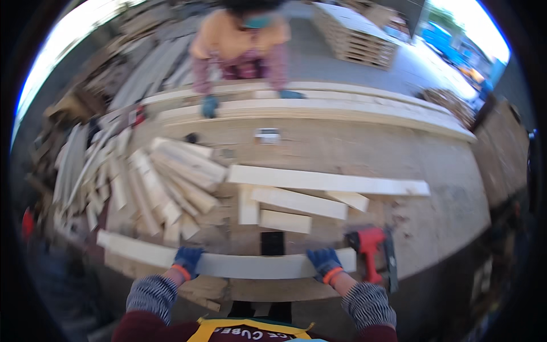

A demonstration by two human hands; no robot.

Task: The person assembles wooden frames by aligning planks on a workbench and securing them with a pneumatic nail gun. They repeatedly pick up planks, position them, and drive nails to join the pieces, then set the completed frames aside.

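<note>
A long pale wooden board (pixel 245 267) lies along the near edge of the worktable, with both my hands on it. My left hand (pixel 188 261), in a blue glove with an orange cuff, grips it left of its middle. Near its right end my right hand (pixel 323 262), gloved the same way, is closed round it. Just beyond that end a red and black nail gun (pixel 371 251) rests on the table. Farther in lie a longer board (pixel 327 180) and several short pieces, among them a plank (pixel 299 202) and a block (pixel 285 221).
Cut wood strips (pixel 156 188) are heaped on the left. Across the worktable (pixel 433 222) a co-worker (pixel 242 45) in blue gloves handles long boards (pixel 319 107). A small white box (pixel 267 135) sits mid-table. Stacked pallets (pixel 359 40) stand behind.
</note>
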